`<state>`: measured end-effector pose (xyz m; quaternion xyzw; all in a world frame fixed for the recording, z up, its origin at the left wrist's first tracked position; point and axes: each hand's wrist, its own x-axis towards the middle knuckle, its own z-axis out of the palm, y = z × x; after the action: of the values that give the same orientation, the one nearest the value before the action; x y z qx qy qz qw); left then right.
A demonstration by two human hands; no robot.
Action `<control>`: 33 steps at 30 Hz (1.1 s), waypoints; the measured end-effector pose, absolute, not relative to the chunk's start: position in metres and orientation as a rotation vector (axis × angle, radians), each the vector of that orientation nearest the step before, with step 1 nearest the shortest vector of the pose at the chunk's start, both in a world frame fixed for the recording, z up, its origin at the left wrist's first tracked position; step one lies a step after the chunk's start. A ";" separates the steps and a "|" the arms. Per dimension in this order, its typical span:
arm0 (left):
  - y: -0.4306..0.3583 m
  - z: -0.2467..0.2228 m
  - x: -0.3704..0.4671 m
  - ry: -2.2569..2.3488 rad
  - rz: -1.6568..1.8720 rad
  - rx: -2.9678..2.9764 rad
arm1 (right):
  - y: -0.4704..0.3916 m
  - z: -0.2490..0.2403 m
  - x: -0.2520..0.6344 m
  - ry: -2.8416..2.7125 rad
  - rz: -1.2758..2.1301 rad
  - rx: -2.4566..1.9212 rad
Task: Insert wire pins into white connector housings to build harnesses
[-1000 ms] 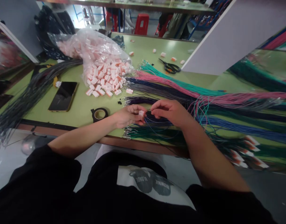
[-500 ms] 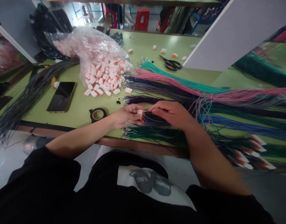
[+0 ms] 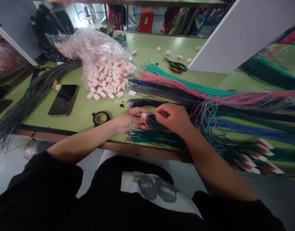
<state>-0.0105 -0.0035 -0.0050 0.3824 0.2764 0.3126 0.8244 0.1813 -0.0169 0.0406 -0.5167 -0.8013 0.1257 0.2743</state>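
Observation:
A small white and orange connector housing [image 3: 144, 115] is pinched between the thumb and fingers of my left hand [image 3: 130, 120]. At least one thin blue wire [image 3: 155, 127] trails from the housing to the right. Just right of it, my right hand [image 3: 173, 116] is closed in a pinch on a thin wire [image 3: 151, 113] whose tip points at the housing; whether the tip is inside cannot be made out. Below both hands lies a bundle of dark green wires [image 3: 149, 137] with bare metal terminals at its left end.
Loose connector housings spill from a clear plastic bag [image 3: 89, 41]. A phone [image 3: 63, 100], a roll of black tape [image 3: 101, 118] and scissors [image 3: 175, 65] lie around. Pink wires [image 3: 171, 82] and teal wires [image 3: 166, 72] stretch rightward. A white panel [image 3: 231, 35] stands at the right.
My right hand has tipped and its fingers have curled tighter, drawing slightly back from the housing. My left hand stays in place with the connector housing.

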 end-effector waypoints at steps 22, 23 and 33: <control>-0.010 -0.001 -0.003 0.677 0.738 0.800 | -0.021 0.037 0.168 -1.859 0.655 -1.555; -0.011 -0.001 -0.003 0.680 0.748 0.805 | -0.021 0.036 0.167 -1.849 0.654 -1.565; -0.014 -0.001 -0.001 0.728 0.784 0.803 | -0.025 0.028 0.161 -1.831 0.476 -1.534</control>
<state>-0.0009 -0.0135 -0.0007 0.3724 0.3375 0.3634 0.7845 0.1610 -0.0252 0.0278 -0.5911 -0.7054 0.1832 0.3456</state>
